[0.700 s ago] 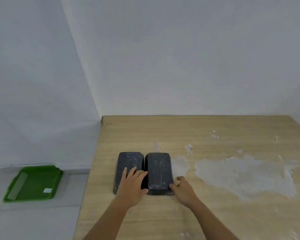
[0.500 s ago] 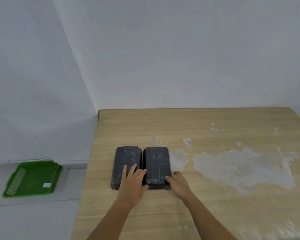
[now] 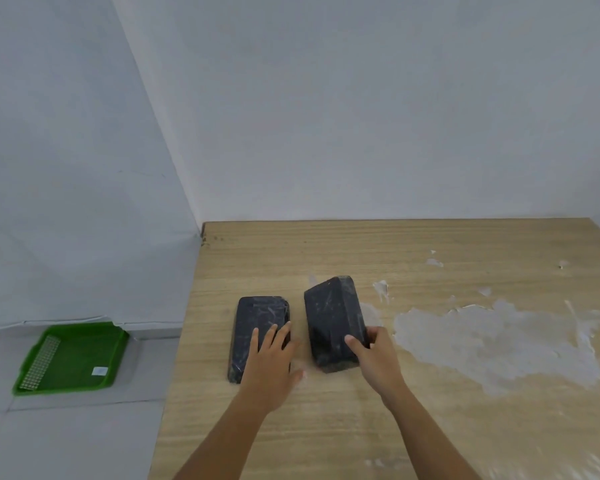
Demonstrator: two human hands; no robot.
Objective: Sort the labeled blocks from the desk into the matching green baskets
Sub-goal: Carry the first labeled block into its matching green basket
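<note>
Green basket (image 3: 73, 358) on floor holds white label (image 3: 99, 371) only.

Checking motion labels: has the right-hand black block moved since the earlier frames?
Yes. The right block, gripped by the right hand, has tipped up and away from the flat left block, opening a gap.

Plain pale walls (image 3: 361, 116) meeting in a corner, grey floor (image 3: 66, 434), white-smeared wooden desk (image 3: 465, 410).
</note>
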